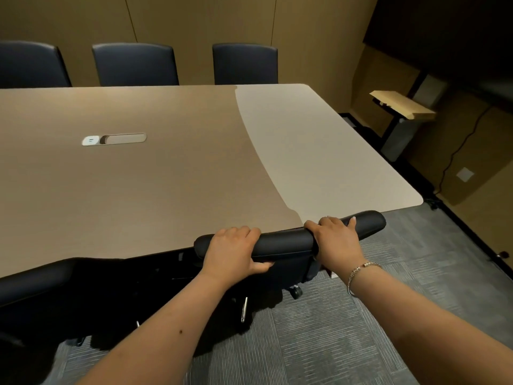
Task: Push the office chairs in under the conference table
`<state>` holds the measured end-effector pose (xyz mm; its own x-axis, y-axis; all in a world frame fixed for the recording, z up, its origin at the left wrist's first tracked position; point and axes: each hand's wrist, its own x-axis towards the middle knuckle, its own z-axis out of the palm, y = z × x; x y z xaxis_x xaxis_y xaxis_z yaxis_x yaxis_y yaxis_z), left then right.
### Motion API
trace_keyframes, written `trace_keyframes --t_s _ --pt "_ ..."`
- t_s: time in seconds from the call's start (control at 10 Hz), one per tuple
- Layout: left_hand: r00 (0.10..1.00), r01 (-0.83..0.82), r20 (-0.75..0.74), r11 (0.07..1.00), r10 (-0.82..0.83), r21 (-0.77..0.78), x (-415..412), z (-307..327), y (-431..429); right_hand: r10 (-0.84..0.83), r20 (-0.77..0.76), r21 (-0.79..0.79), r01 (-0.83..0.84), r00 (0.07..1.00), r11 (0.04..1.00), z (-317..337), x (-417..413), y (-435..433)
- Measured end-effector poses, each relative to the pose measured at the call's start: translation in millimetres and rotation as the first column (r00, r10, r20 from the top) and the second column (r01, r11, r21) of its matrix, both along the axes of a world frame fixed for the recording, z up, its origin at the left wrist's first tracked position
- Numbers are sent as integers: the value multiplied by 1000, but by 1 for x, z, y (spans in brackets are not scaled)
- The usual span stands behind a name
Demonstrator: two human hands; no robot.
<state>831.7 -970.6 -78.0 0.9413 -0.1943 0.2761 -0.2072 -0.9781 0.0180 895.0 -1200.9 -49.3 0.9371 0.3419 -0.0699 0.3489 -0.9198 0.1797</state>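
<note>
Black chair [288,240] back gripped by both hands [233,250], seat hidden under table [138,190]

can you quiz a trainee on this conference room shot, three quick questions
1. True or false: both hands hold the top edge of the black padded chair back.
2. Which wrist wears the thin metal bracelet?
3. How many dark blue chair backs show along the far side of the long brown conference table: A two, B three, C five?

Key: 1 true, left hand and right hand both have a grip on it. 2 right. 3 B.
</note>
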Motion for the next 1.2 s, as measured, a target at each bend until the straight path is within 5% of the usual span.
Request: trace_keyframes --t_s 0.7,0.9,1.1,1.2 --pt "998 33 44 999 -33 11 9 -10 -1 8 10 11 -9 1000 1000 -4 10 -1" --pt "999 38 35 999 -39 29 8 -9 -3 15 9 198 -17 1000 980 -10 -1 -6" --pt "1000 21 7 999 -21 50 6 -3 -3 122 -198 514 -3 973 858 15 -95 -29" --pt "1000 3 -2 999 -3 52 6 -3 -5 196 -422 485 38 885 874 37 -146 -59"
